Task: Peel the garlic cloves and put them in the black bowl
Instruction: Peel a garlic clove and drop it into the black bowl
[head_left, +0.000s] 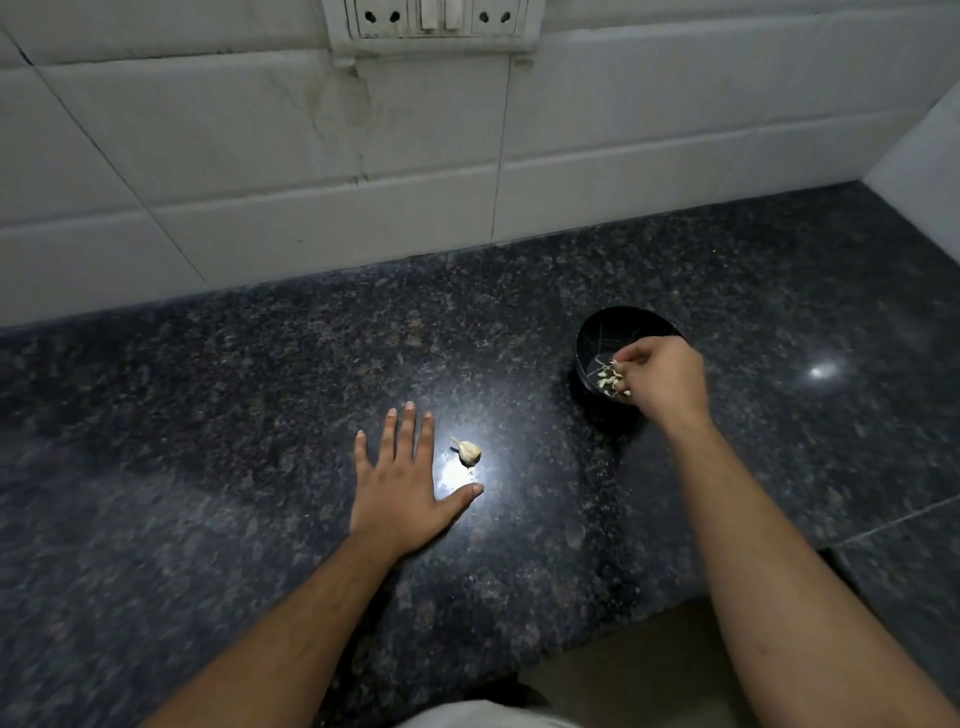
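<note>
A small piece of a garlic bulb (467, 451), still in its skin, lies on the dark granite counter (260, 415) in a bright glare spot. My left hand (402, 483) lies flat on the counter just left of it, fingers spread and straight, thumb pointing towards it. The black bowl (618, 327) stands further right. Several pale garlic cloves (610, 380) lie in it. My right hand (660, 382) hovers over the bowl's near right rim with curled fingers down among the cloves. Whether it holds one is hidden.
White wall tiles (363, 156) rise behind the counter, with a switch and socket plate (431, 21) at the top. A second tiled wall (924, 171) closes the right corner. The counter's front edge runs past my right forearm at the lower right.
</note>
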